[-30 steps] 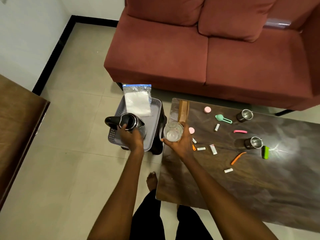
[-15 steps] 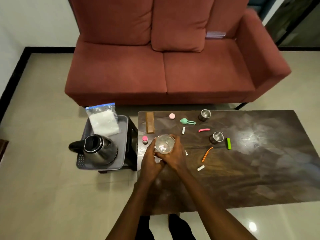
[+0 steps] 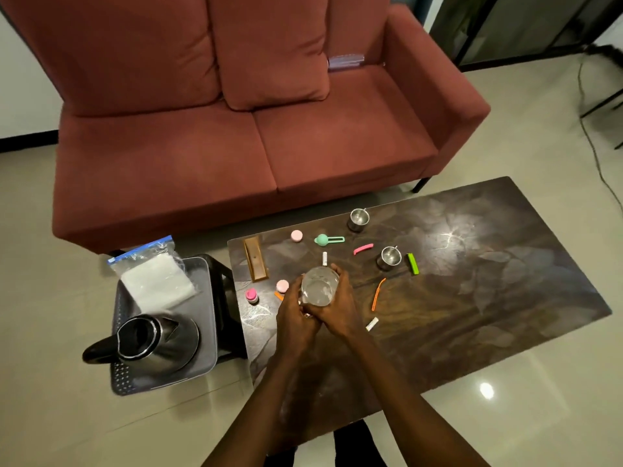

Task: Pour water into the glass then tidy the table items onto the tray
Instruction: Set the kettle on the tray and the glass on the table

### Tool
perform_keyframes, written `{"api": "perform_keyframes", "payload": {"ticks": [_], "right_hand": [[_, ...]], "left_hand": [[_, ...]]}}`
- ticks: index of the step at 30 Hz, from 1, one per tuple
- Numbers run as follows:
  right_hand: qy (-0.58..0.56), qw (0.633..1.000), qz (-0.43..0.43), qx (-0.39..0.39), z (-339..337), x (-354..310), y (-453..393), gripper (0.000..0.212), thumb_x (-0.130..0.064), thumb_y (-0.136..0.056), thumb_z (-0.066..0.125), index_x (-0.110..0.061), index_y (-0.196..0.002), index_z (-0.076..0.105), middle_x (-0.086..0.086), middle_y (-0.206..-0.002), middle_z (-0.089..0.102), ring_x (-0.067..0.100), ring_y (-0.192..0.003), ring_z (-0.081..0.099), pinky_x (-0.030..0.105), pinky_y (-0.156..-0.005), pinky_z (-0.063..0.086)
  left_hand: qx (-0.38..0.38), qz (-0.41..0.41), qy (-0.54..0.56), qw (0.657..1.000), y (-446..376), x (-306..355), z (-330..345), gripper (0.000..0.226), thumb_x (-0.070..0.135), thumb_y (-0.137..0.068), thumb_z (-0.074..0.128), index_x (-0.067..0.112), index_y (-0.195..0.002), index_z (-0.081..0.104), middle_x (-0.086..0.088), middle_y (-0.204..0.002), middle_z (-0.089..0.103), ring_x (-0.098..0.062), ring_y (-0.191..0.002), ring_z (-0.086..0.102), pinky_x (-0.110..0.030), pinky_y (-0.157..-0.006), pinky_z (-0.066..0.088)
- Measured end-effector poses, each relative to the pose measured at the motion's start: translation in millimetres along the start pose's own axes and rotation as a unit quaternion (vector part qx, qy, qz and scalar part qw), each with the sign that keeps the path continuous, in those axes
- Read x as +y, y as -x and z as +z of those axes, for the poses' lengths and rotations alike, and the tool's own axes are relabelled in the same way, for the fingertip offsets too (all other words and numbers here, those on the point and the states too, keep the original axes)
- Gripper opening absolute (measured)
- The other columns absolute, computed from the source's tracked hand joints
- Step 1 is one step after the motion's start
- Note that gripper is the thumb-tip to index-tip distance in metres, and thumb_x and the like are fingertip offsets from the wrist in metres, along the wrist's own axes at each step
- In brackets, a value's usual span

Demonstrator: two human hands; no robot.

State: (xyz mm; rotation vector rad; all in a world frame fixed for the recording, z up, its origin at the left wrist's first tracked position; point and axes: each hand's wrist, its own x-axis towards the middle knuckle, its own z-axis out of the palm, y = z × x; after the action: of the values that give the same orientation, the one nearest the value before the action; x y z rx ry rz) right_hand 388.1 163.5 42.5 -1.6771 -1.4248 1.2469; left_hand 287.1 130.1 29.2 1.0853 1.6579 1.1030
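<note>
A clear glass with water in it stands over the left part of the dark table. My left hand and my right hand both wrap around it from the near side. The steel kettle rests, lid off, on the grey tray to the left of the table, with nobody touching it. A plastic bag of white material lies at the tray's far end.
Scattered on the table: two steel cups, a wooden holder, pink caps, a teal scoop, a pink clip, a green piece, an orange stick, small white tubes. A red sofa stands behind.
My left hand let go of the kettle on the tray and joined my right hand on the glass. The glass came to the table's left part. The view swung right.
</note>
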Motion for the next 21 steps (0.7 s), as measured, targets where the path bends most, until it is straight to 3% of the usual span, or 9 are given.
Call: {"api": "perform_keyframes", "payload": {"ticks": [3, 6, 8, 10, 13, 15, 18, 21], "right_hand": [[0.014, 1.000, -0.012, -0.007, -7, 9, -13, 0.082, -0.014, -0.058, 0.093, -0.041, -0.119, 0.044, -0.016, -0.117, 0.059, -0.004, -0.110, 0.058, 0.009, -0.092, 0.045], [0.005, 1.000, -0.013, -0.028, -12, 19, -28, 0.081, -0.013, -0.059, 0.093, -0.022, -0.127, 0.050, -0.003, -0.123, 0.061, 0.009, -0.114, 0.060, 0.025, -0.098, 0.049], [-0.002, 0.999, -0.003, -0.052, -15, 24, -38, 0.083, -0.012, -0.059, 0.093, -0.012, -0.130, 0.049, 0.002, -0.125, 0.061, 0.015, -0.117, 0.060, 0.031, -0.101, 0.049], [-0.004, 0.997, -0.003, -0.071, -19, 29, -47, 0.080, -0.015, -0.062, 0.093, -0.013, -0.129, 0.050, 0.002, -0.124, 0.062, 0.014, -0.115, 0.061, 0.030, -0.100, 0.050], [-0.022, 0.995, 0.020, -0.093, -22, 36, -63, 0.066, -0.020, -0.073, 0.086, -0.020, -0.129, 0.051, -0.004, -0.121, 0.064, 0.008, -0.111, 0.062, 0.025, -0.098, 0.051], [-0.025, 0.993, 0.050, -0.107, -24, 39, -74, 0.058, -0.023, -0.083, 0.077, -0.022, -0.134, 0.049, -0.003, -0.125, 0.063, 0.012, -0.114, 0.061, 0.027, -0.099, 0.050], [-0.029, 0.989, 0.078, -0.119, -22, 46, -93, 0.048, -0.020, -0.093, 0.065, -0.020, -0.138, 0.049, 0.002, -0.131, 0.061, 0.018, -0.121, 0.058, 0.028, -0.102, 0.045], [-0.021, 0.985, 0.107, -0.136, -17, 52, -114, 0.045, -0.018, -0.100, 0.053, -0.016, -0.145, 0.045, 0.007, -0.141, 0.055, 0.022, -0.128, 0.053, 0.029, -0.105, 0.042]], "left_hand": [[0.004, 0.001, 0.011, 1.000, -8, -2, 11, 0.060, 0.010, -0.080, 0.076, 0.035, -0.128, 0.049, 0.013, -0.124, 0.061, -0.007, -0.116, 0.059, -0.037, -0.099, 0.051], [0.007, -0.002, 0.010, 1.000, -17, -1, 20, 0.061, 0.010, -0.079, 0.076, 0.038, -0.124, 0.047, 0.014, -0.121, 0.059, -0.013, -0.116, 0.059, -0.032, -0.098, 0.050], [0.010, -0.016, 0.015, 1.000, -23, -2, 28, 0.057, 0.021, -0.075, 0.074, 0.037, -0.123, 0.048, 0.013, -0.121, 0.061, -0.012, -0.114, 0.060, -0.031, -0.098, 0.050], [0.011, -0.040, 0.019, 0.999, -28, -6, 34, 0.061, 0.032, -0.073, 0.072, 0.027, -0.130, 0.051, 0.005, -0.126, 0.062, -0.015, -0.116, 0.059, -0.038, -0.101, 0.050], [0.007, -0.046, 0.018, 0.999, -41, -24, 43, 0.068, 0.024, -0.075, 0.079, 0.017, -0.135, 0.049, 0.001, -0.130, 0.060, -0.016, -0.119, 0.059, -0.041, -0.102, 0.050], [0.002, -0.046, 0.011, 0.999, -50, -35, 46, 0.069, 0.016, -0.077, 0.081, 0.016, -0.136, 0.048, 0.003, -0.131, 0.060, -0.012, -0.119, 0.059, -0.035, -0.099, 0.051], [0.012, -0.046, 0.002, 0.999, -62, -47, 51, 0.063, 0.020, -0.077, 0.082, 0.028, -0.131, 0.051, 0.018, -0.122, 0.064, 0.000, -0.111, 0.061, -0.013, -0.087, 0.048], [0.023, -0.049, 0.011, 0.998, -75, -56, 55, 0.063, 0.025, -0.076, 0.082, 0.030, -0.130, 0.050, 0.020, -0.119, 0.064, 0.001, -0.110, 0.061, -0.007, -0.084, 0.046]]}}
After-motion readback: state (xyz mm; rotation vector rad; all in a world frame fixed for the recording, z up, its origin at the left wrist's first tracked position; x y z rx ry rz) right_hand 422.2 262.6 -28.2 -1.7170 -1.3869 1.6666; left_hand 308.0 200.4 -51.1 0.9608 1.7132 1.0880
